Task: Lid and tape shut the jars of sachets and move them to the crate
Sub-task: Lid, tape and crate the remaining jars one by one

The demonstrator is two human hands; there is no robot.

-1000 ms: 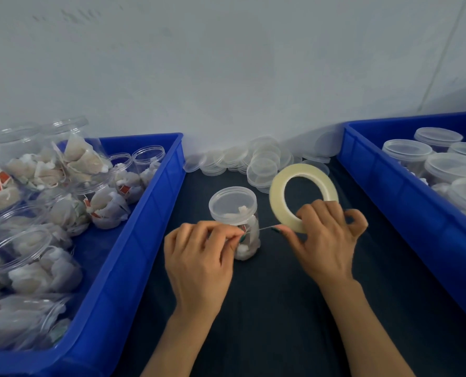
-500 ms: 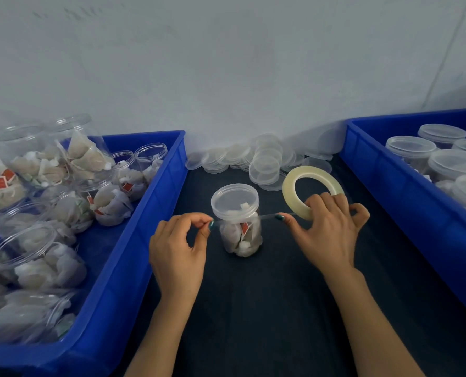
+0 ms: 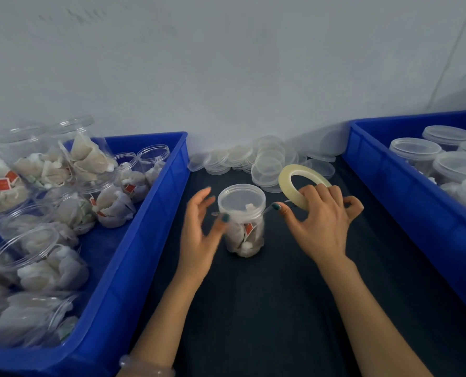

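Note:
A clear lidded jar (image 3: 243,221) holding white sachets stands upright on the dark table between my hands. My right hand (image 3: 319,221) grips a roll of clear tape (image 3: 298,186) just right of the jar, and a short strip runs from the roll to the jar under the lid's rim. My left hand (image 3: 202,227) is blurred at the jar's left side, fingers spread, with its thumb pressing the tape end against the jar wall. The blue crate (image 3: 389,191) on the right holds several lidded jars (image 3: 417,152).
A blue crate (image 3: 155,213) on the left is full of open jars of sachets (image 3: 90,159). Loose clear lids (image 3: 264,167) lie piled along the wall behind the jar. The white wall stands close behind.
My left hand let go of the pinched tape end, opened and came right to the jar's side. The pulled strip now lies against the jar. My right hand brought the roll closer to the jar.

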